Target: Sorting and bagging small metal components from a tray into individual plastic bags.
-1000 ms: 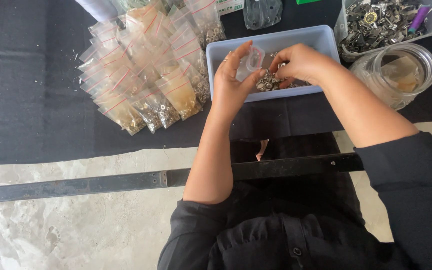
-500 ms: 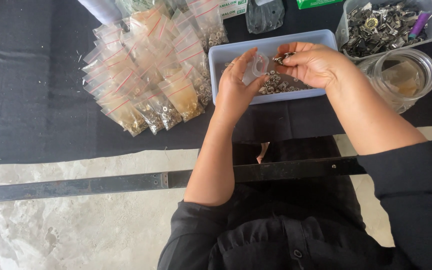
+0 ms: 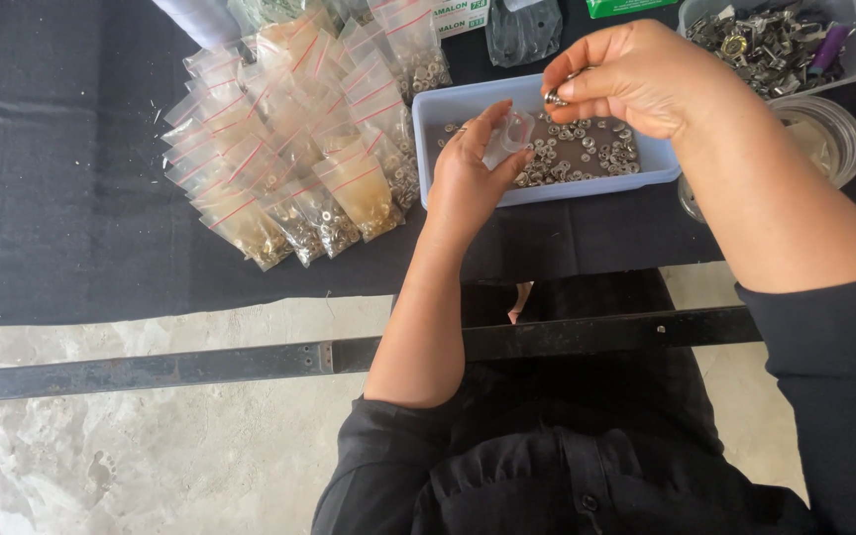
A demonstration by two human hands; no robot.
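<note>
My left hand (image 3: pixel 476 170) holds a small clear plastic bag (image 3: pixel 509 136) open over the near left part of a pale blue tray (image 3: pixel 430 111). Several small round metal snap parts (image 3: pixel 587 151) lie loose in that tray. My right hand (image 3: pixel 631 74) hovers above the tray's middle, fingertips pinched on a few of the metal parts (image 3: pixel 555 97), just right of and above the bag's mouth.
A pile of small filled zip bags (image 3: pixel 289 139) lies left of the tray on the black cloth (image 3: pixel 52 178). At the right stand a clear tub of mixed metal hardware (image 3: pixel 775 40) and a round clear container (image 3: pixel 829 139). A dark metal bar (image 3: pixel 200 365) runs across below.
My right hand has lifted out of the tray with a pinch of metal parts and now sits above the bag. The left hand keeps holding the bag.
</note>
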